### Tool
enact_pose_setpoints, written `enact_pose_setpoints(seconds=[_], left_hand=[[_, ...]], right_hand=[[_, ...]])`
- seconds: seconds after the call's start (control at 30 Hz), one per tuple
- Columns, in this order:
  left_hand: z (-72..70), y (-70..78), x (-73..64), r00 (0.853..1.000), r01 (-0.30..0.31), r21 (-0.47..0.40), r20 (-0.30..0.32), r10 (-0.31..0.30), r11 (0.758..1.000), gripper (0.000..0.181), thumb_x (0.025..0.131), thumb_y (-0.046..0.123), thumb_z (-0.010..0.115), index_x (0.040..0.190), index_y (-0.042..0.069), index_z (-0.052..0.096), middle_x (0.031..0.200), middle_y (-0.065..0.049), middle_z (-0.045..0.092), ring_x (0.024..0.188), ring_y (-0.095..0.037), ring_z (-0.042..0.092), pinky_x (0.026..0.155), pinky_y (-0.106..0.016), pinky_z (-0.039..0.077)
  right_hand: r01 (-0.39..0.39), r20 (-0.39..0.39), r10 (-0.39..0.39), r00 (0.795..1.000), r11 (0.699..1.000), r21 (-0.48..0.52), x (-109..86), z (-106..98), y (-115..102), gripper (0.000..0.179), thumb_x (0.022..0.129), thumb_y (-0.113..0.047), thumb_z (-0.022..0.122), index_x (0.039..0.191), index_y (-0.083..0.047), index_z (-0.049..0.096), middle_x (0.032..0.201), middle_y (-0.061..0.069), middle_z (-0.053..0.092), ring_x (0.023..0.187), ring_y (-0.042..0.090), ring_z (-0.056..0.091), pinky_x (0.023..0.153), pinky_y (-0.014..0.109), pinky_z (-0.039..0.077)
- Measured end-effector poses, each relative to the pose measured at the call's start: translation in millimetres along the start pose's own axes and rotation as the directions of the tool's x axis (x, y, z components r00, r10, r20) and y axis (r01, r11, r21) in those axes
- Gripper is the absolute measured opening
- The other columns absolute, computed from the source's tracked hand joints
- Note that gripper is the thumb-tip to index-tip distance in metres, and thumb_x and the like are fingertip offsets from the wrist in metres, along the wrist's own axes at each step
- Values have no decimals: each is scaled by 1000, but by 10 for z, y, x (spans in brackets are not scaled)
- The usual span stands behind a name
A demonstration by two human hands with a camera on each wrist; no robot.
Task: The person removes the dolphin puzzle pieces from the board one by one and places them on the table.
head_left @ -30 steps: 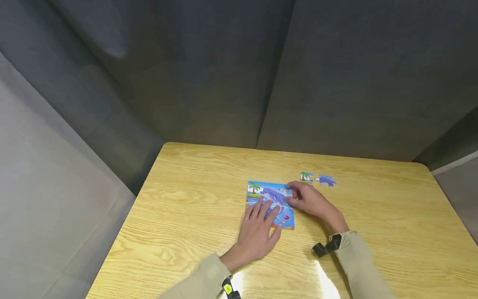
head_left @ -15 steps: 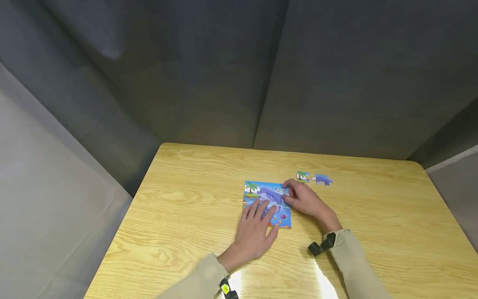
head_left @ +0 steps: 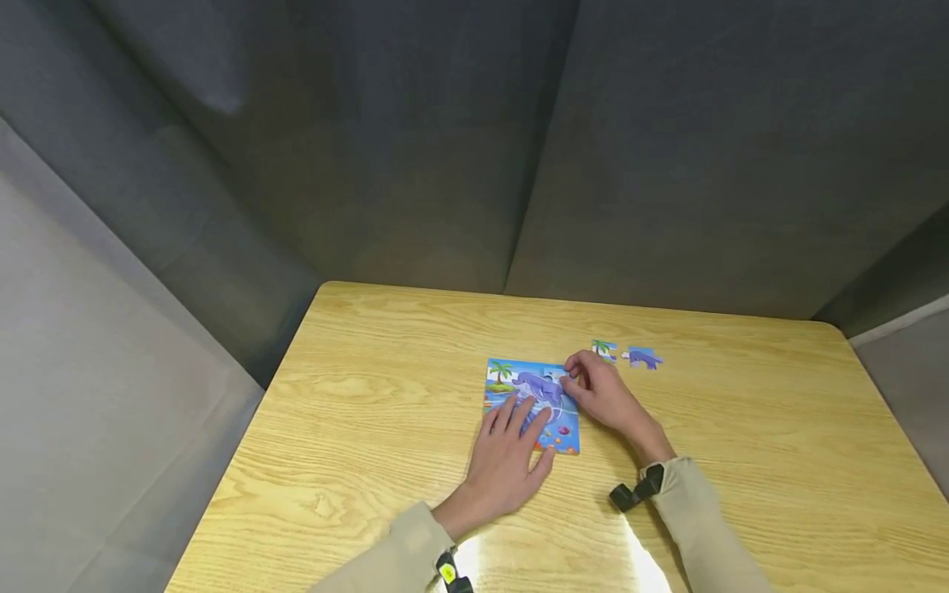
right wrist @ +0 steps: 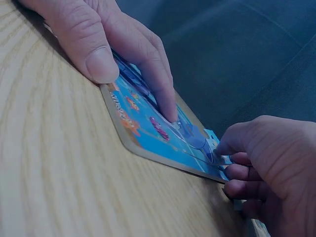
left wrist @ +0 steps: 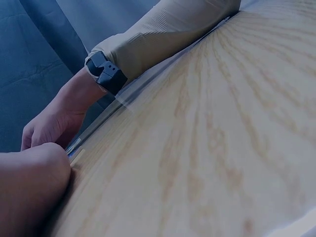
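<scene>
The table (head_left: 385,371) looks like wood or wood laminate, smooth and glossy enough to throw back white glare on the near side. The puzzle (head_left: 530,379) looks like thick card, its printed face smooth with a faint sheen, its edge matt. The palm piece (head_left: 604,349) and dolphin piece (head_left: 642,358), far right, look like printed card too. The far curtain (head_left: 415,148) is matt, softly creased cloth. The right sleeve (head_left: 704,519) is matt fabric, partly ribbed; its wrist mount (left wrist: 111,76) looks like hard black plastic.
</scene>
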State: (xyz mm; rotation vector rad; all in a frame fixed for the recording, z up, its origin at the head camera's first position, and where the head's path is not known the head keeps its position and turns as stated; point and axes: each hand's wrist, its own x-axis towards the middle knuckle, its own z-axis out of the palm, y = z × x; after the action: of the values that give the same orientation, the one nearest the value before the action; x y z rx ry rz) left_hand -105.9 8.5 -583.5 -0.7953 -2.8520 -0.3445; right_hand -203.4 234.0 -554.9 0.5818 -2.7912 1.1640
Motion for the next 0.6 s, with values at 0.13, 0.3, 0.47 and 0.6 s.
enact_pose_setpoints(seconds=[0.13, 0.3, 0.47, 0.6], left_hand=[[1, -5, 2, 1000, -3, 4, -5, 4, 1000, 59, 109, 52, 33, 161, 25, 41, 166, -6, 36, 157, -33, 25, 120, -51, 28], [0, -3, 8, 1000, -5, 0, -17, 5, 1000, 59, 109, 51, 35, 160, 24, 43, 165, -6, 37, 156, -33, 27, 119, -51, 29], [-8, 2, 15, 1000, 2, 4, -4, -2, 1000, 59, 108, 52, 36, 160, 24, 42, 165, -6, 36, 156, -33, 26, 120, -51, 29], [1, 5, 15, 1000, 6, 7, 6, -6, 1000, 60, 109, 52, 34, 161, 25, 41, 166, -5, 35, 157, -32, 25, 120, -51, 28]], right_hand=[[-12, -18, 13, 1000, 1000, 24, 8, 6, -1, 18, 95, -9, 74, 108, -2, 65, 88, 5, 63, 67, 15, 51, 59, 26, 43], [-25, -17, 25, 1000, 999, 25, 7, 3, 3, 17, 95, -9, 73, 109, -3, 65, 87, 4, 62, 67, 14, 52, 59, 26, 43], [-28, -21, 28, 999, 999, 31, 7, -2, 10, 17, 95, -9, 73, 109, -3, 66, 83, 4, 60, 66, 15, 51, 59, 27, 43], [-30, -22, 30, 999, 999, 28, 3, 2, 17, 21, 95, -9, 74, 113, -2, 68, 86, 5, 64, 65, 13, 50, 58, 26, 42]])
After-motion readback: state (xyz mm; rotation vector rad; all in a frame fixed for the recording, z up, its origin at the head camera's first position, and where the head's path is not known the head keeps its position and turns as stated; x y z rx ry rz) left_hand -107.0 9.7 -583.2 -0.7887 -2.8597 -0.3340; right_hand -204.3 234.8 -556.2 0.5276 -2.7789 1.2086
